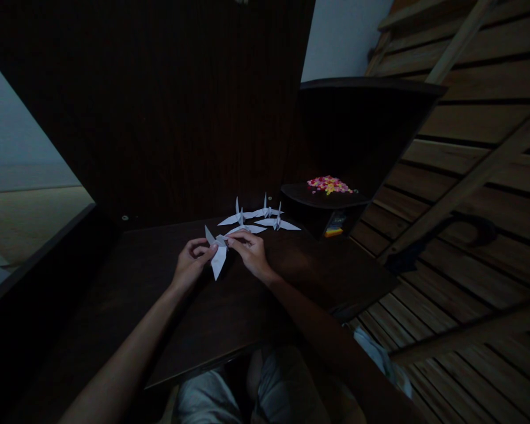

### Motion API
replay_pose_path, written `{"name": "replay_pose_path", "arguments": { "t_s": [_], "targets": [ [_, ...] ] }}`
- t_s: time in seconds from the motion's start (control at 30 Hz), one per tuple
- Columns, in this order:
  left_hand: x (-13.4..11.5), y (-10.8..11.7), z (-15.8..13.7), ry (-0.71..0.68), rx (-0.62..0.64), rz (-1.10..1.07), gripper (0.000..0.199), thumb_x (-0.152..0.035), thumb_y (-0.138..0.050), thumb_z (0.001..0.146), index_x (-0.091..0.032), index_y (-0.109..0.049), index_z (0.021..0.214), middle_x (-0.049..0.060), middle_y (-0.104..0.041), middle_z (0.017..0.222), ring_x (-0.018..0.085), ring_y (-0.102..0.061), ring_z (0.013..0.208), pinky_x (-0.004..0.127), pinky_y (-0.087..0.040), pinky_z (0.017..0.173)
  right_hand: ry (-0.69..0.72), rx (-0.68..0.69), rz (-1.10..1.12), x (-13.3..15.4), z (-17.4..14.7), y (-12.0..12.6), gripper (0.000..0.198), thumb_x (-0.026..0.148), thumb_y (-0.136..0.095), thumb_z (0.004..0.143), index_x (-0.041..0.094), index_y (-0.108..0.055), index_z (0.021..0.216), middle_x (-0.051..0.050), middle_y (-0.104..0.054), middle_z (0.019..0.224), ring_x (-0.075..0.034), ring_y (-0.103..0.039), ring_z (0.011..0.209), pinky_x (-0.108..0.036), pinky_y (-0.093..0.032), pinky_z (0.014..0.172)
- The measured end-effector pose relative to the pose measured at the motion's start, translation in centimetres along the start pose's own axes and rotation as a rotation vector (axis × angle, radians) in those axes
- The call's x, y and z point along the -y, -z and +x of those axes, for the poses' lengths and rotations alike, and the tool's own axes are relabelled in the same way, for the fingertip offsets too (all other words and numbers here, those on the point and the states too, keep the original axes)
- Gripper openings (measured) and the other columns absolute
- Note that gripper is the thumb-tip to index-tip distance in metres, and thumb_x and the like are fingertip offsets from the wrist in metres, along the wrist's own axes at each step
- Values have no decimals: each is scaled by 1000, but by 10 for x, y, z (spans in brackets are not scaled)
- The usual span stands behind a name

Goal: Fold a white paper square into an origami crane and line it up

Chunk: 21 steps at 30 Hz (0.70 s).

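Observation:
A white folded paper crane (219, 259) is held up between my two hands, over the dark desk. My left hand (193, 257) pinches its left side with thumb and fingers. On the other side, the fingers of my right hand (250, 251) are closed on the crane's right end. One wing points up and another points down toward me. Just behind my hands, several finished white paper cranes (277, 224) stand close together, their wings spread and overlapping. My right hand partly covers the nearest of them.
The dark wooden desk (194, 341) has a tall back panel (181, 106). At right, a corner shelf (322, 200) bears a pile of small pink, red and yellow pieces (329, 184). Below it lies a small yellow item (334, 232). A slatted wooden structure (477, 129) stands further right.

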State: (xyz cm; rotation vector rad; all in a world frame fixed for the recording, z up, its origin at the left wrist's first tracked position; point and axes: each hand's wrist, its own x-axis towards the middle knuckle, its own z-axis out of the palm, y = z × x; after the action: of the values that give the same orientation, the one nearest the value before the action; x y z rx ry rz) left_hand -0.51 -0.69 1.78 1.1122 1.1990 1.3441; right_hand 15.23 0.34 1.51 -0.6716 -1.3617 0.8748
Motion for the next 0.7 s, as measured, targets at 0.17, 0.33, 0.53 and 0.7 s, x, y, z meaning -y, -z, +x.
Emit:
{"name": "replay_pose_path", "arguments": {
  "t_s": [0.17,0.33,0.53,0.7],
  "targets": [
    [1,-2,-2,39,116,-110,70,-30,-85,49,-17,-51,109,1,-70,73,17,-67,67,28,-51,65,15,20,50,2,0,1,9,25,-64,73,21,-69,79,-3,-65,85,-18,-61,85,-31,-50,76],
    [-4,-1,-4,-12,110,-122,78,-25,-85,51,-17,-48,119,3,-71,76,19,-68,67,28,-53,62,-79,-116,168,-1,2,2,7,23,-59,69,20,-61,75,-1,-61,78,-16,-60,78,-29,-51,72],
    [-9,2,-4,-95,63,-189,74,-22,-85,49,-20,-52,116,4,-71,82,20,-69,71,26,-54,60,-341,-129,82,-8,8,1,34,44,-56,75,17,-53,55,1,-52,58,-10,-50,52,-23,-44,52],
    [-8,3,-3,-65,172,-166,75,-24,-84,51,-18,-51,118,6,-71,86,19,-68,70,27,-55,60,-595,18,108,-8,7,0,38,53,-61,71,16,-59,67,1,-55,60,-7,-45,44,-20,-35,41]
  ]
}}
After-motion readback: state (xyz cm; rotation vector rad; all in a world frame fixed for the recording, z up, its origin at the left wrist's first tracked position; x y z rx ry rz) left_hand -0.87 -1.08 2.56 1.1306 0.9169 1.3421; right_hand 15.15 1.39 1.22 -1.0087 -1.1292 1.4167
